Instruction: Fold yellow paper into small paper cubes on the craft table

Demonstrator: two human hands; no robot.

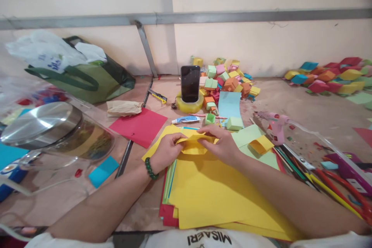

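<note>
A small folded yellow paper piece (195,145) is between my two hands, over a stack of coloured sheets with yellow (215,193) on top. My left hand (168,151), with a green bead bracelet at the wrist, pinches the left end of the piece. On the other side my right hand (219,143) grips its right end, fingers along the top edge. Another folded yellow piece (260,145) lies on light green paper to the right. Just beyond my hands are an open green paper box (209,119) and a closed light green one (234,123).
A phone (190,84) stands on a tape roll (190,104), beside a pile of paper boxes (231,84). Right: pink glue gun (276,126), scissors (345,190) and a purple power strip (348,170). Left: lidded glass jar (93,139), red sheet (140,126), green bag (87,81).
</note>
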